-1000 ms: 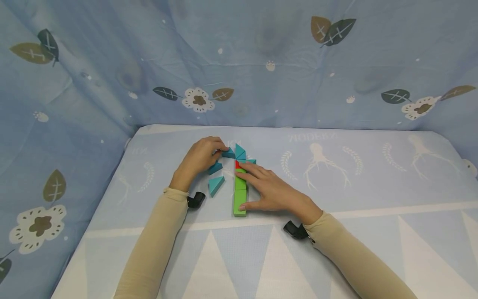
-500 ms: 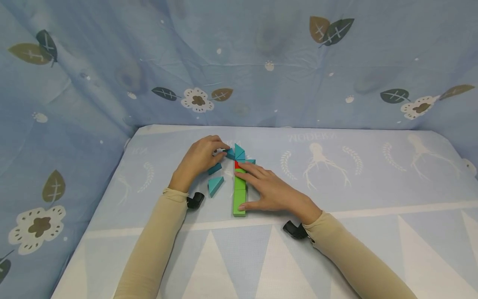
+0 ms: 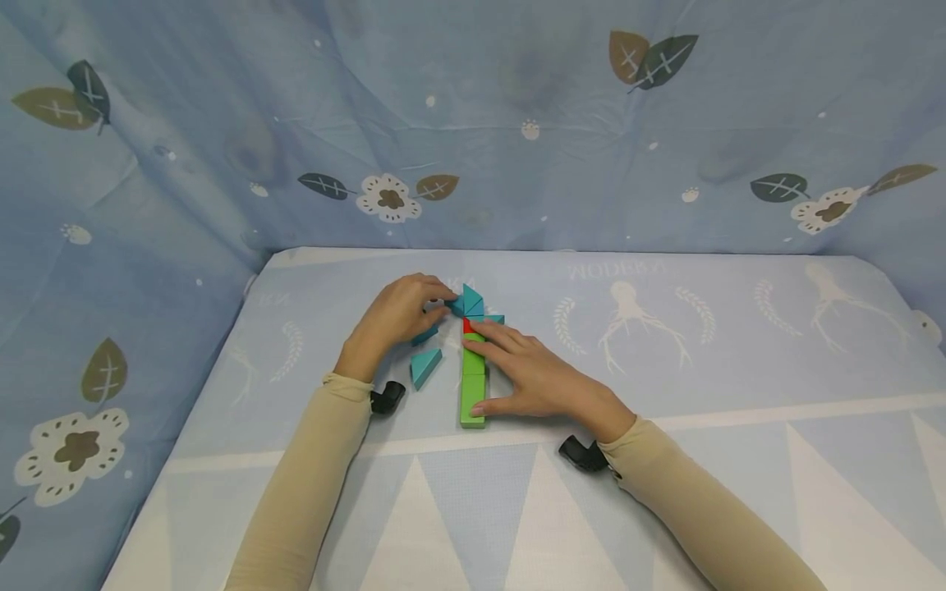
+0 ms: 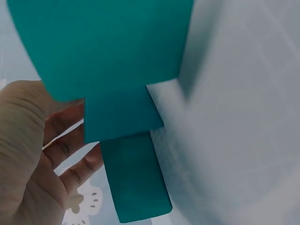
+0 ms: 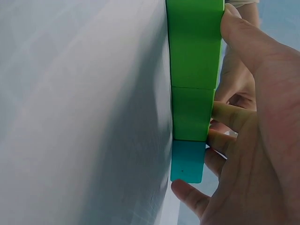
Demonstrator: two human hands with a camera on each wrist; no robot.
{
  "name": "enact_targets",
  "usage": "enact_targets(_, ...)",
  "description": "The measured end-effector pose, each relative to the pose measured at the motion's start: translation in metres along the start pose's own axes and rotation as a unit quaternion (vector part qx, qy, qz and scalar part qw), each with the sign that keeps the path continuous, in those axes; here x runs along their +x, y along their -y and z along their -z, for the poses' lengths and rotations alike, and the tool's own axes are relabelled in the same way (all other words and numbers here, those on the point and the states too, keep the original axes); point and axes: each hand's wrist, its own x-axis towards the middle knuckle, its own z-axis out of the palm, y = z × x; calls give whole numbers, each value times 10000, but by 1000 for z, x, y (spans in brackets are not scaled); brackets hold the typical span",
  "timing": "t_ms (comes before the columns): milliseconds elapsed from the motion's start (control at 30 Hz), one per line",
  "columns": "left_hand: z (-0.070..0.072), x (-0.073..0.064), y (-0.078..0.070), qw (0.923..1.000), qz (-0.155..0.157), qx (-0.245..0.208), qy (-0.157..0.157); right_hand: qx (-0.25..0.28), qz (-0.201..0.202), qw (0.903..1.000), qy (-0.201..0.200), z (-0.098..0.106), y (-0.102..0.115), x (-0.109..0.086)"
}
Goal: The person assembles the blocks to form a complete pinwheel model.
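Note:
My left hand (image 3: 399, 312) pinches a blue triangular block (image 3: 456, 306) between thumb and index finger, up against the other blue triangular blocks (image 3: 473, 298) at the far end of the row. Nearer lies a small red block (image 3: 467, 326), then green blocks (image 3: 473, 390) in a straight column. My right hand (image 3: 535, 373) rests along that column, fingers spread, thumb on the near green block. In the right wrist view its fingertips touch the side of the green blocks (image 5: 194, 56) and the teal block (image 5: 187, 161). Teal blocks (image 4: 133, 178) hide part of the left fingers in the left wrist view.
Two loose blue blocks lie left of the column: a triangular one (image 3: 426, 367) and another (image 3: 424, 335) partly under the left hand. Patterned cloth covers the table (image 3: 665, 492). A blue curtain (image 3: 488, 123) hangs behind its far edge.
My left hand has slid the blue triangular block a little to the right, closing the gap to the other blue blocks. The right hand has stayed in place on the column.

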Motion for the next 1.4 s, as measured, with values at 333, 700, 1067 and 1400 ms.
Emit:
enact_targets(333,3,0,-3,10000,29,17,13,7,-32,10000,8,0,0,0)
enact_targets(700,3,0,-4,9999,8,91,53,12,50,10000,-33,-1,-1,0)
enact_targets(1067,6,0,-11,9994,-3,250,229,50,57,10000,-34,-1,-2,0)
enact_targets(1400,8,-1,-15,9993,43,238,293,91,35,10000,-20,-2,-3,0)
